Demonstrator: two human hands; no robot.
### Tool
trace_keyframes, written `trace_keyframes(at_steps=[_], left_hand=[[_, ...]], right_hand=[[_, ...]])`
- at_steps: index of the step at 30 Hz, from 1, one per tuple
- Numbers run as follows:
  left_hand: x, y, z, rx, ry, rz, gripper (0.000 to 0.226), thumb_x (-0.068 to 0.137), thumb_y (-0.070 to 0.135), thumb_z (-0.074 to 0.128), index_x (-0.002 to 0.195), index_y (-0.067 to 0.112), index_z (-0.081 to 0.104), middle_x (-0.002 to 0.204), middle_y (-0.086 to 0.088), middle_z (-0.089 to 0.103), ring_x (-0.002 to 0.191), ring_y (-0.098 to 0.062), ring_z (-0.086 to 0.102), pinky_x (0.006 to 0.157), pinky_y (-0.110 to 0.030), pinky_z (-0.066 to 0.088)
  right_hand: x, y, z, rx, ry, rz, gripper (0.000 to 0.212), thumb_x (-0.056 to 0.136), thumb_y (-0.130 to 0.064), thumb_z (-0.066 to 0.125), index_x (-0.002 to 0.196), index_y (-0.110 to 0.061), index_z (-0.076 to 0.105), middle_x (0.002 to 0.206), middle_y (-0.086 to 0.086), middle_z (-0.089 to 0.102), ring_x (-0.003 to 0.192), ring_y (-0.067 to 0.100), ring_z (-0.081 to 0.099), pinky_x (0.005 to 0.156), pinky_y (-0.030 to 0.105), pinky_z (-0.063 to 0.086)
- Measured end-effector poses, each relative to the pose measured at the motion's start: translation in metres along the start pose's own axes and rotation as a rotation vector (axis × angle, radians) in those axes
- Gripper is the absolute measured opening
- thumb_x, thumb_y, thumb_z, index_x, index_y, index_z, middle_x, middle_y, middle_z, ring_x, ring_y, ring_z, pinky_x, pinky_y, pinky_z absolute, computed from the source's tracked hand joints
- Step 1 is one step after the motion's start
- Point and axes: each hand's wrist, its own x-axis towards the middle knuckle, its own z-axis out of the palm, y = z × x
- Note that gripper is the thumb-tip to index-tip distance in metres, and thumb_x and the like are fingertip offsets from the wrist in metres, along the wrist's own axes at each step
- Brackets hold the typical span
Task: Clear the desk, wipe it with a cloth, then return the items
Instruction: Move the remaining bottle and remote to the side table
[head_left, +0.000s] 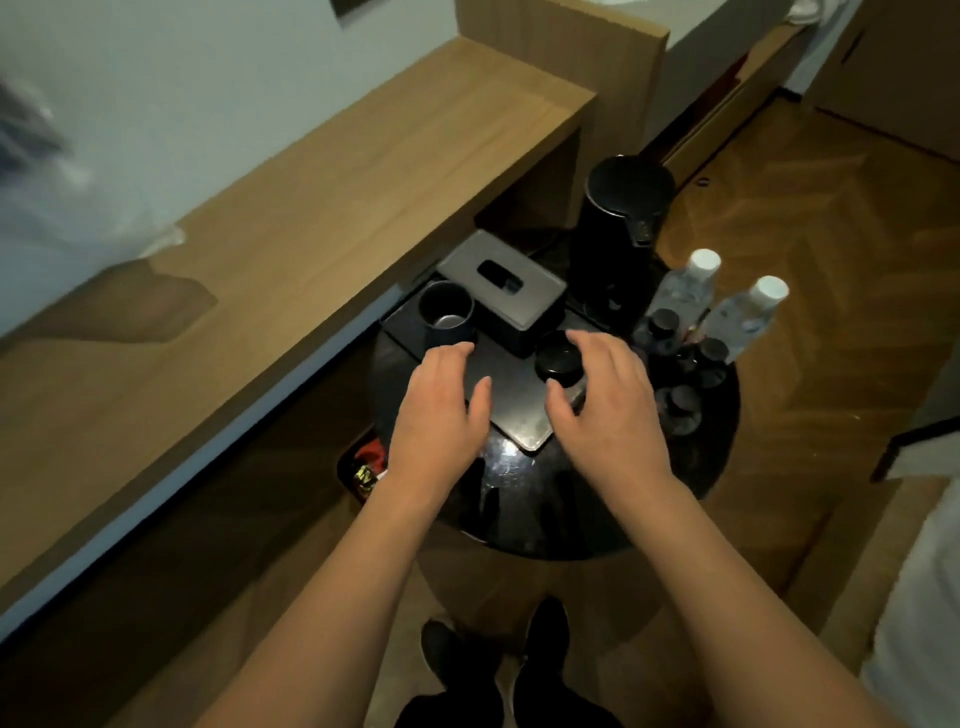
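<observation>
Hands (441, 410) (602, 405) over tray (519, 410); its long axis runs toward desk (311, 208).

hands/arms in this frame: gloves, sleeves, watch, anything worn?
Nothing worn that shows. The left hand and the right hand are bare: no gloves, and no rings that I can make out. Both forearms are bare from the wrist down to the frame's lower edge, with no sleeve cuff, watch or band in view. Lower down, dark trousers and dark shoes show between the arms.
</observation>
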Motion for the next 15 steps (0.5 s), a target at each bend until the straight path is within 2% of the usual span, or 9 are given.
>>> trace_keyframes(at_steps=[2,6,8,15], left_hand=[[-0.012,-0.022,-0.025,0.022,0.081,-0.046,0.041,0.101,0.028,0.057,0.139,0.011,0.052,0.134,-0.002,0.055,0.126,-0.014,0.050,0.107,-0.027,0.040],[-0.041,-0.072,-0.075,0.044,0.222,-0.156,0.038,0.102,0.027,0.054,0.137,0.011,0.053,0.132,-0.003,0.056,0.125,-0.015,0.051,0.108,-0.033,0.043],[-0.060,-0.099,-0.101,0.044,0.281,-0.227,0.038,0.102,0.026,0.053,0.137,0.011,0.053,0.134,-0.004,0.056,0.126,-0.016,0.051,0.109,-0.033,0.043],[-0.140,-0.189,-0.174,0.099,0.415,-0.493,0.041,0.104,0.030,0.050,0.143,0.016,0.050,0.143,-0.002,0.052,0.135,-0.014,0.044,0.112,-0.026,0.032]], right_hand=[[0.000,-0.029,0.013,0.028,-0.051,-0.062,0.047,0.091,-0.022,0.063,0.135,-0.011,0.050,0.132,0.004,0.053,0.128,0.018,0.045,0.110,0.028,0.030],[-0.008,-0.090,0.046,0.068,-0.159,-0.197,0.048,0.091,-0.020,0.064,0.136,-0.011,0.049,0.134,0.005,0.052,0.129,0.019,0.045,0.111,0.034,0.035],[-0.016,-0.122,0.065,0.082,-0.227,-0.263,0.049,0.091,-0.020,0.064,0.137,-0.011,0.049,0.135,0.004,0.051,0.130,0.018,0.044,0.112,0.032,0.034],[-0.054,-0.238,0.126,0.056,-0.406,-0.460,0.051,0.094,-0.026,0.062,0.141,-0.017,0.046,0.142,0.000,0.047,0.135,0.012,0.039,0.111,0.021,0.025]])
